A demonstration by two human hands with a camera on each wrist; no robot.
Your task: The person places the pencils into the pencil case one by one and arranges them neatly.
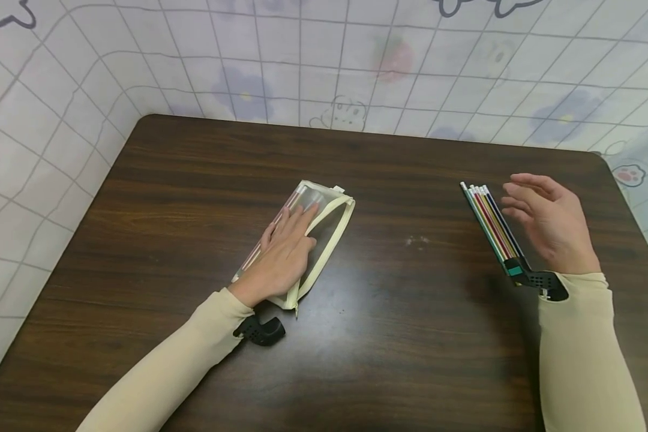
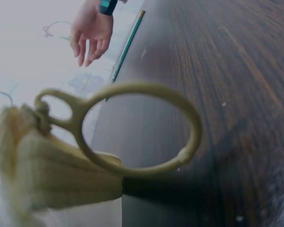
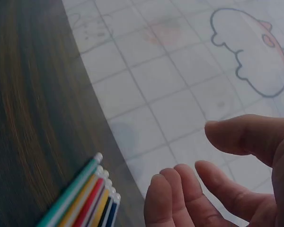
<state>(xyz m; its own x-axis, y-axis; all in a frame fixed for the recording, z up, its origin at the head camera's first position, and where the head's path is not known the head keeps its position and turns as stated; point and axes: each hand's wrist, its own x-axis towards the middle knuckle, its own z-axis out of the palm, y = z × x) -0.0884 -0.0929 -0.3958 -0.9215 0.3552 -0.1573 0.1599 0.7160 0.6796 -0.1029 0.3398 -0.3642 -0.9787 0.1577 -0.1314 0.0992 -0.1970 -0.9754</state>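
My left hand (image 1: 282, 252) lies with fingers extended on a see-through pouch (image 1: 335, 237) with cream zipper trim. Some slim sticks show through its left side. In the left wrist view, a cream zipper-pull ring (image 2: 195, 125) looms close to the camera. On the right, several coloured pencils (image 1: 488, 216) lie side by side in a slanted row, green at the left and dark blue at the right. Just right of them hovers my right hand (image 1: 556, 222), holding nothing. The right wrist view shows its fingers (image 3: 180, 198) loosely bent, thumb apart, beside the pencils' white-tipped ends (image 3: 104, 172).
Under everything is a dark wood-grain table (image 1: 389, 360). A white grid-patterned cloth (image 1: 324, 72) hangs along its back and left sides. Black wrist mounts, one on the left wrist (image 1: 261, 331) and one on the right (image 1: 542, 282), jut out near the tabletop.
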